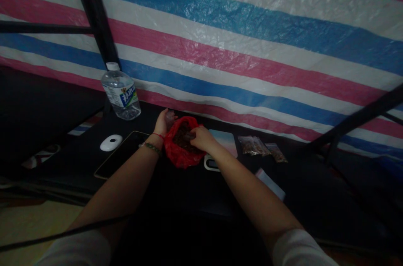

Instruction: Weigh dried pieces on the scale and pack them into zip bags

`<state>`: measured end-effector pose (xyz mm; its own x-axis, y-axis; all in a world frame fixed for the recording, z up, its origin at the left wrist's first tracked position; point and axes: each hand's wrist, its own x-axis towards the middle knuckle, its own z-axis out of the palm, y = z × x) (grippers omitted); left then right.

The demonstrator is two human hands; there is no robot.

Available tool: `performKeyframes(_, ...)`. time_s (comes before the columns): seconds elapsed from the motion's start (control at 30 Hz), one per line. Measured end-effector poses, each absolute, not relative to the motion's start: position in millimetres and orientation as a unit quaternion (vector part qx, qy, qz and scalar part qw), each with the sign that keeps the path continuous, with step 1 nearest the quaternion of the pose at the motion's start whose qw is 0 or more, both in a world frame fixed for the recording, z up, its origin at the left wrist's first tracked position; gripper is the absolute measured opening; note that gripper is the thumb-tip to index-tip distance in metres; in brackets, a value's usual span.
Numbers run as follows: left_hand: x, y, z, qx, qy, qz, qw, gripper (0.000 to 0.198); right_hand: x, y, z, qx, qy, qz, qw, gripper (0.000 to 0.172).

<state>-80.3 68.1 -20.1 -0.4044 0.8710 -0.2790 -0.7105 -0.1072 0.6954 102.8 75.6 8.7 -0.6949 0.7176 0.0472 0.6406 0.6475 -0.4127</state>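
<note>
A red plastic bag stands with its mouth open on the black surface, and small brown pieces fill it. My right hand reaches into it from the right, fingers closed among the pieces; what the fingertips hold is hidden. At the bag's left edge, my left hand is closed on a small clear plastic bag. Partly behind my right wrist lies a flat scale with a pale blue-to-pink top. Small clear bags of brown pieces lie right of the scale.
A dark tablet lies left of the red bag, a white mouse beside it. Behind stands a large clear bottle. A whitish flat packet lies near my right forearm. Black frame bars stand before a striped plastic sheet.
</note>
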Motion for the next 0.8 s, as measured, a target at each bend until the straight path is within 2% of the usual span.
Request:
performKeyframes(0.1, -80, 66, -19, 0.099, 0.407, 0.722, 0.550, 0.031, 96, 74, 6, -0.377, -0.908, 0.156, 0.096, 0.019)
performKeyframes(0.3, -85, 64, -22, 0.080, 0.381, 0.702, 0.596, 0.034, 79, 82, -6, -0.396, -0.896, 0.175, 0.103, 0.022)
performKeyframes(0.53, -82, 63, -23, 0.052, 0.371, 0.711, 0.596, 0.035, 74, 90, -16, -0.389, -0.855, 0.301, 0.166, 0.026)
performKeyframes(0.8, -81, 64, -21, 0.076, 0.369, 0.734, 0.565, 0.033, 63, 87, -14, -0.373, -0.854, 0.300, 0.205, 0.029)
